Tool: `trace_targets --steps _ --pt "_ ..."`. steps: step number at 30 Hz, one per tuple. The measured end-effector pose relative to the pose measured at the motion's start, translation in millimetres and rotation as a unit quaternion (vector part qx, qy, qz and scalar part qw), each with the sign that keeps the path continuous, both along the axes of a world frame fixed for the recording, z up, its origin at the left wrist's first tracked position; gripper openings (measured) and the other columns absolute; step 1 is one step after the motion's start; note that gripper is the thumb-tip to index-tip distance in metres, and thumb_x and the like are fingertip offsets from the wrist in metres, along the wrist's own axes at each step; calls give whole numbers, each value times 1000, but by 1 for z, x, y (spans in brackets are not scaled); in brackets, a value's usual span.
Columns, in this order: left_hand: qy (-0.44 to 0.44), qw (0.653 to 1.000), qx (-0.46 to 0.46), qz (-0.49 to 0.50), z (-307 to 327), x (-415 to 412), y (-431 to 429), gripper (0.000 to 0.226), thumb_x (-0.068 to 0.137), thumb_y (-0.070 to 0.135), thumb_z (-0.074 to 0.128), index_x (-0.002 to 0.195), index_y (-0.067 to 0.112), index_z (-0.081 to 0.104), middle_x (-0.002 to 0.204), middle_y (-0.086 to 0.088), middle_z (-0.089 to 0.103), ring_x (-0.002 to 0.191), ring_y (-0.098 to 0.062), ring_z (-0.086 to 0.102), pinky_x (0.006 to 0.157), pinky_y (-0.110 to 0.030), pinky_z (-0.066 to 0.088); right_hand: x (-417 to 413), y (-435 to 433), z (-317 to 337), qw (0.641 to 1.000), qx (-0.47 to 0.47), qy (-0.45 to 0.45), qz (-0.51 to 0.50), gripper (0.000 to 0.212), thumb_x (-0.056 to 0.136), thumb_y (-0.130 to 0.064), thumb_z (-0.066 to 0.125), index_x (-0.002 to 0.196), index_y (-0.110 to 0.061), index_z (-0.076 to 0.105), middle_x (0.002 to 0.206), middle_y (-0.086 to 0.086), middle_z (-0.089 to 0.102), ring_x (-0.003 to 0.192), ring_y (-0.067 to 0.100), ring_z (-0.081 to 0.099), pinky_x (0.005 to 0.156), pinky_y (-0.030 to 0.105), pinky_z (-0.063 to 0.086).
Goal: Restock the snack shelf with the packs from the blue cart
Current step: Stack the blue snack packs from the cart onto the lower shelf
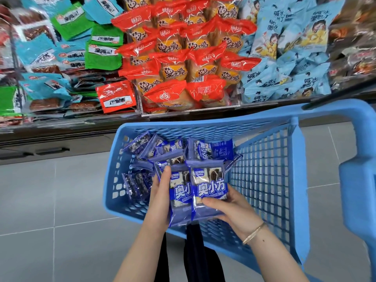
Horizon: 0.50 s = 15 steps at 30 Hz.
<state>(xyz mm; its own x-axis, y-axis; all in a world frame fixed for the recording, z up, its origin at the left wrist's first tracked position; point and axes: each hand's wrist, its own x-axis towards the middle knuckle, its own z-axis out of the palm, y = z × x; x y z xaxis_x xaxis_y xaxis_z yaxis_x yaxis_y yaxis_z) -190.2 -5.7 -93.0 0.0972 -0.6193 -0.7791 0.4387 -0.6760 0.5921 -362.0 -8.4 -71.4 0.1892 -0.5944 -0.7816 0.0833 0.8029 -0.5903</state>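
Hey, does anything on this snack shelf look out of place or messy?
Yes: a lone red flat pack lies upside down at the front of the left bin, among green packs and teal packs. That bin is a jumble. The held blue packs look intact.

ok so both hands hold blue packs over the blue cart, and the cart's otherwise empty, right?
Not empty: the head view shows more packs lying in the blue cart, by its far wall and left side. The rest holds: the left hand and right hand grip the held blue packs over it.
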Motion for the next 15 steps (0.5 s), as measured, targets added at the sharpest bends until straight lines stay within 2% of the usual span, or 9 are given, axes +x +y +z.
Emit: trace_targets --steps 2,4,6,8,10,12,13,15 --pt "24 999 2 -38 0 -3 1 47 60 58 69 102 43 56 99 22 71 82 11 66 64 -17 52 3 -1 0 998 -23 11 -53 54 57 -13 78 108 -15 62 100 5 73 93 23 70 81 36 56" --pt "69 995 9 -74 -2 -8 5 33 68 38 71 96 40 54 87 21 73 79 3 69 56 -17 54 3 -5 -1 995 -33 20 -94 57 55 -18 79 109 -14 62 102 7 72 96 26 69 86 41 54" --pt "89 993 22 -80 -5 -11 9 32 77 20 70 106 29 59 95 5 75 89 -14 72 66 -26 57 1 -9 -2 995 -41 33 -88 56 59 -18 79 112 -14 61 104 7 72 97 26 68 88 42 53" --pt "90 993 33 -63 -8 -11 11 36 82 13 66 116 22 60 106 -6 73 99 -26 69 80 -38 54 1 -9 -5 996 -51 54 -55 42 72 -13 75 112 -17 61 103 3 72 97 22 68 88 39 53" --pt "82 995 25 -52 -10 -10 12 42 77 18 70 117 26 58 111 -4 72 105 -26 67 92 -43 50 1 -7 -8 995 -55 77 -42 33 83 -9 67 114 -18 61 102 -4 73 96 14 68 89 34 53" --pt "63 995 13 -70 -9 -9 11 55 67 36 76 118 34 53 118 6 69 113 -19 62 102 -41 44 2 -5 -10 992 -68 107 -7 29 86 -13 64 112 -24 62 103 -10 72 97 6 66 92 29 50" --pt "49 995 8 -84 -8 -9 11 61 62 43 76 118 35 52 116 10 68 112 -15 62 101 -35 45 3 -4 -10 989 -82 120 30 26 86 -18 64 110 -29 62 105 -14 70 98 1 64 94 26 48" --pt "24 992 -18 -120 -9 -11 10 59 59 44 75 113 32 54 103 13 73 101 -10 67 82 -17 52 8 0 -12 976 -90 142 135 33 85 -36 63 118 -37 56 116 -19 64 103 -5 58 98 22 43"
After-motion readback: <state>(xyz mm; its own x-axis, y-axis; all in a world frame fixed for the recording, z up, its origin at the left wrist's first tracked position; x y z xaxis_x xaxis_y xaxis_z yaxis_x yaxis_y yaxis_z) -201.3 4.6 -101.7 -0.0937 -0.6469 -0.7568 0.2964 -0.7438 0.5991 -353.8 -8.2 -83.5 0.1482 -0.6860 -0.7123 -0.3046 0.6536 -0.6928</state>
